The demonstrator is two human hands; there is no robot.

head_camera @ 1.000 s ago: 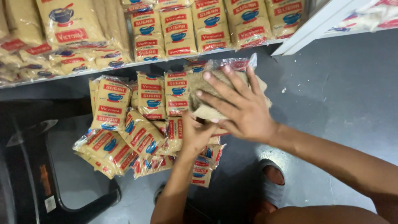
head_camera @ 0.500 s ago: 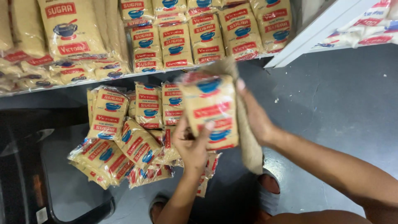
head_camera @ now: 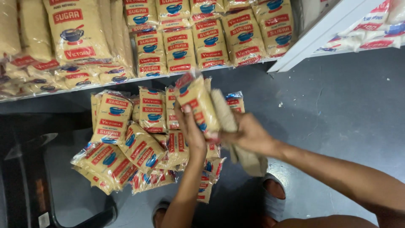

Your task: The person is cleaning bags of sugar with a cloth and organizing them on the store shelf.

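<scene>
Both forearms reach forward from below, the left hand (head_camera: 192, 133) raised with fingers curled in a grip and the right hand (head_camera: 249, 135) closed just beside it, thumbs nearly meeting.

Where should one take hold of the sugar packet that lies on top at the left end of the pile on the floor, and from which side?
Grip the packet across its two long edges, coming from above. It lies flat, face up, on the pile, so its top and sides look free, while neighbours crowd its right edge. Starting at the left edge seems easiest.
</scene>
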